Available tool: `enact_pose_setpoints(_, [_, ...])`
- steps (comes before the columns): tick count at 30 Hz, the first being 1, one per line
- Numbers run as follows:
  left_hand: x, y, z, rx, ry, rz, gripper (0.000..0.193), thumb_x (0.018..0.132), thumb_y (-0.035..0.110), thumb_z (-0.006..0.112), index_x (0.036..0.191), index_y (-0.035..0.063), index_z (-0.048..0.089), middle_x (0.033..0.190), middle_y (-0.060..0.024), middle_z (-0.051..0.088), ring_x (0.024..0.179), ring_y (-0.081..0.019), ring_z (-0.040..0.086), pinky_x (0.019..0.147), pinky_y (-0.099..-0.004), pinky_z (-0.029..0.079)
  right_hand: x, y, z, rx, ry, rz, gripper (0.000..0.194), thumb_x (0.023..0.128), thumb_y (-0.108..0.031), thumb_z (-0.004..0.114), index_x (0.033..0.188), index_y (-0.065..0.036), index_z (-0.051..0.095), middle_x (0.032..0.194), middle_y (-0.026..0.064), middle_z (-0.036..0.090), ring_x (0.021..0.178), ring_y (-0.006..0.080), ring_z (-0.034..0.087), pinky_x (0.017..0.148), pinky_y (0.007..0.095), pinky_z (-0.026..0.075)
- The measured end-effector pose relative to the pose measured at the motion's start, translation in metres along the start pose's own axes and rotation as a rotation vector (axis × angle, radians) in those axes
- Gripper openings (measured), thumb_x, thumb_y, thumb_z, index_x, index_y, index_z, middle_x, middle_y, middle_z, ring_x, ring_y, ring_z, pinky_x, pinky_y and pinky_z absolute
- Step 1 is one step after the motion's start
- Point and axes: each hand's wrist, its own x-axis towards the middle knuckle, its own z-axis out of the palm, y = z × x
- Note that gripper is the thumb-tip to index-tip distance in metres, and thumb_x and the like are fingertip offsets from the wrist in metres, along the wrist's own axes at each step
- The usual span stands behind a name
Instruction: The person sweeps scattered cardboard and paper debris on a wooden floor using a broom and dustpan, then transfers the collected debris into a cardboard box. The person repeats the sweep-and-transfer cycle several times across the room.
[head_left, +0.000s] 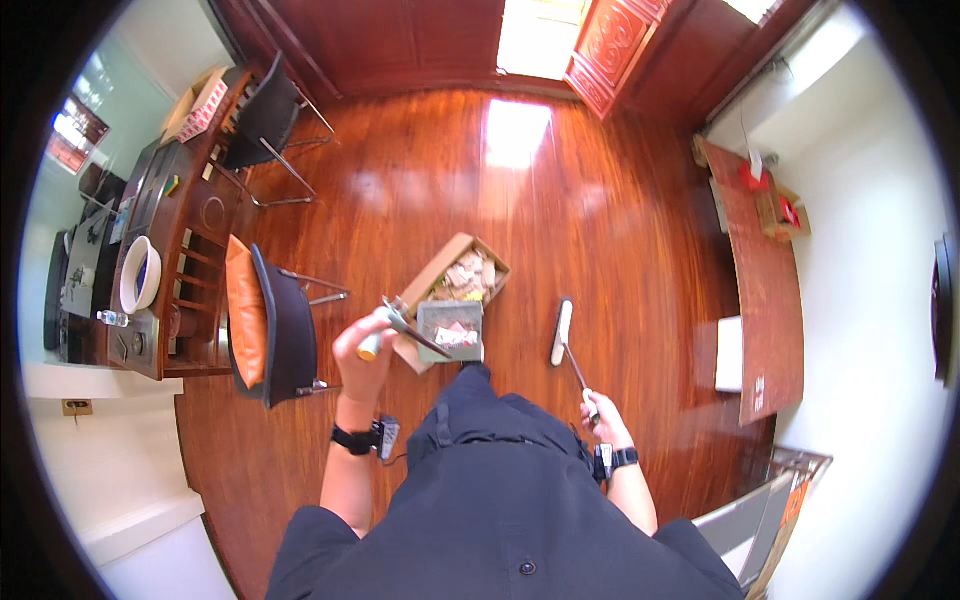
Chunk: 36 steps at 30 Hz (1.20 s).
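My left hand (365, 354) is closed around the upper end of a long handle (420, 339), which slopes down to a grey-green dustpan (426, 349). Paper scraps (454, 336) and grey dirt lie in the pan. Just beyond it, an open cardboard box (439, 268) holds torn cardboard and paper pieces (471, 276); the pan overlaps its near side in view. A broom (564, 322) with a white head and dark bristles is on the wooden floor, right of the pan. Its handle runs up into my right hand (604, 418), which grips the end.
At left are two chairs, one dark (264, 124) and one with an orange cushion (247, 319), beside a wooden desk (196, 300) bearing a white basin (140, 274). A low brown table (765, 300) stands along the right wall. The carved door (616, 46) stands ajar ahead.
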Motion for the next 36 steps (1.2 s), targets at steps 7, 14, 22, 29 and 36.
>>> enact_pose_setpoints(7, [0.067, -0.046, 0.061, 0.134, -0.041, -0.035, 0.016, 0.081, 0.017, 0.075, 0.088, 0.0038, 0.071, 0.085, -0.0139, 0.071, 0.077, -0.0281, 0.069, 0.069, -0.0343, 0.053, 0.03, -0.113, 0.085, 0.024, 0.044, 0.049, 0.02, 0.095, -0.031, 0.054, 0.087, -0.013, 0.048, 0.065, 0.0, 0.053, 0.049, 0.0081, 0.051, 0.039, 0.0212, 0.036])
enact_pose_setpoints(14, [0.127, -0.079, 0.132, 0.118, 0.023, -0.157, 0.023, 0.086, 0.024, 0.072, 0.093, 0.0017, 0.071, 0.09, -0.0161, 0.072, 0.083, -0.0285, 0.071, 0.074, -0.0342, 0.055, 0.091, -0.216, 0.138, 0.034, -0.174, -0.015, 0.013, 0.093, -0.023, 0.059, 0.095, -0.011, 0.054, 0.07, 0.0026, 0.056, 0.057, 0.0129, 0.056, 0.044, 0.0252, 0.043])
enact_pose_setpoints(22, [0.175, -0.096, 0.203, 0.369, -0.016, -0.206, 0.025, 0.091, 0.027, 0.065, 0.096, 0.0037, 0.071, 0.09, -0.015, 0.071, 0.082, -0.0308, 0.07, 0.071, -0.0336, 0.054, 0.14, -0.332, 0.177, -0.064, -0.182, 0.084, 0.017, 0.094, -0.027, 0.056, 0.089, -0.012, 0.05, 0.063, 0.0011, 0.053, 0.051, 0.0116, 0.054, 0.039, 0.0239, 0.04])
enact_pose_setpoints(29, [0.211, -0.106, 0.242, 0.398, 0.052, -0.34, 0.027, 0.091, 0.029, 0.066, 0.098, 0.0032, 0.071, 0.092, -0.0141, 0.072, 0.084, -0.0294, 0.071, 0.074, -0.0339, 0.054, 0.155, -0.379, 0.198, -0.308, -0.164, 0.057, 0.017, 0.096, -0.028, 0.053, 0.09, -0.013, 0.048, 0.061, -0.0009, 0.053, 0.049, 0.009, 0.052, 0.039, 0.0223, 0.039])
enact_pose_setpoints(36, [0.229, -0.12, 0.248, 0.605, 0.023, -0.049, 0.023, 0.092, 0.02, 0.058, 0.085, -0.0004, 0.064, 0.086, -0.0143, 0.061, 0.082, -0.0299, 0.062, 0.079, -0.0369, 0.052, 0.167, -0.392, 0.218, -0.272, -0.158, 0.06, 0.017, 0.095, -0.027, 0.055, 0.092, -0.012, 0.05, 0.065, 0.0006, 0.055, 0.052, 0.0104, 0.054, 0.041, 0.0235, 0.041])
